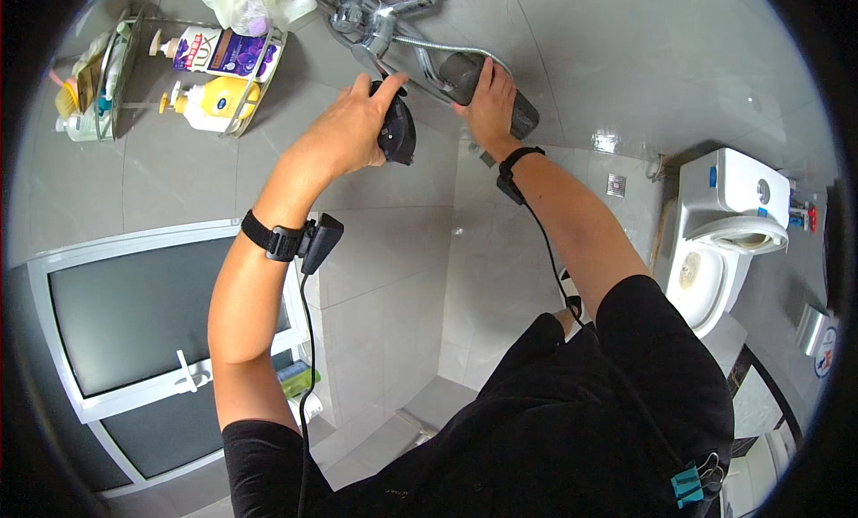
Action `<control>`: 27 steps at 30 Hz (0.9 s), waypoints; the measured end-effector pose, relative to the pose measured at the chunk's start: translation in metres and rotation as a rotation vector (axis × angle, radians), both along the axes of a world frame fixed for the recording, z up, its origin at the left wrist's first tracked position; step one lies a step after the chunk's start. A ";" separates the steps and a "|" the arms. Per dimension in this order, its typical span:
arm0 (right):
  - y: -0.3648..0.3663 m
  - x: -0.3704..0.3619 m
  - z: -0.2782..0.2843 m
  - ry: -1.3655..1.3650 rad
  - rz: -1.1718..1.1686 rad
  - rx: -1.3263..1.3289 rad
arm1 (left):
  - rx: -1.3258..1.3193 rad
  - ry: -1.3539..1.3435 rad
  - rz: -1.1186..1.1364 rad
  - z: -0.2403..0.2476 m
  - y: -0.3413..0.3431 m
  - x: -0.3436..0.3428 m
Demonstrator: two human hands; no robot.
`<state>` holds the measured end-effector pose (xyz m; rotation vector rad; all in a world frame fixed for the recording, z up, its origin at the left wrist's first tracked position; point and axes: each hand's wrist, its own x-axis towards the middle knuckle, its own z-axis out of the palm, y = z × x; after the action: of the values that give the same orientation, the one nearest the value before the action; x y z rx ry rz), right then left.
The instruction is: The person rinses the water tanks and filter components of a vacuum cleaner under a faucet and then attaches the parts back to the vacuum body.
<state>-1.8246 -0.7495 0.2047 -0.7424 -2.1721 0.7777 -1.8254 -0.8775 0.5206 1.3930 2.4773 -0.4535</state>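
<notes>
A rack [270, 68] holds two pump bottles [222, 101], well apart from a toilet [738, 184]

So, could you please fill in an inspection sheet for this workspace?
Surface: grey tiled wall behind the hands.
Job's things: a black object and a dark grey object; their exact kind is unclear.
Clutter: a purple-and-white pump bottle, a yellow-and-white pump bottle and a pale mesh puff.
Hands: left hand holds the black object; right hand grips the dark grey one.
Cables: a left cord and a right cord, both black, run from the wrist straps toward the body.
Surroundings: chrome mixer tap above the hands, toilet with raised lid at right, frosted door at left.
</notes>
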 end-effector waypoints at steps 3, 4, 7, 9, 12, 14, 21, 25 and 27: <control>0.007 0.002 0.001 -0.062 -0.001 0.066 | 0.003 0.013 -0.012 -0.001 0.000 0.000; 0.008 0.003 0.001 -0.113 0.007 0.087 | 0.003 0.014 -0.012 0.000 0.000 0.000; 0.008 0.006 0.002 -0.128 0.001 0.098 | 0.002 0.012 -0.010 0.000 -0.001 0.001; 0.010 0.009 0.000 -0.116 0.009 0.125 | 0.026 0.033 -0.024 -0.002 -0.002 0.001; 0.010 0.016 -0.005 -0.120 0.038 0.150 | 0.023 0.023 -0.016 -0.003 -0.001 0.000; 0.004 0.021 -0.006 -0.135 0.066 0.145 | 0.024 0.028 -0.014 -0.003 -0.002 0.001; -0.001 0.027 -0.001 -0.165 0.047 0.107 | 0.043 0.033 -0.026 -0.004 -0.003 0.003; -0.001 0.030 -0.001 -0.132 0.040 0.139 | 0.035 0.029 0.000 -0.004 -0.003 0.004; -0.002 0.031 -0.001 -0.130 0.039 0.140 | 0.047 0.030 -0.013 -0.006 -0.004 0.002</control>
<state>-1.7931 -0.7510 0.2032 -0.6982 -2.3364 0.6040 -1.8235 -0.8812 0.5144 1.4315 2.5192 -0.4245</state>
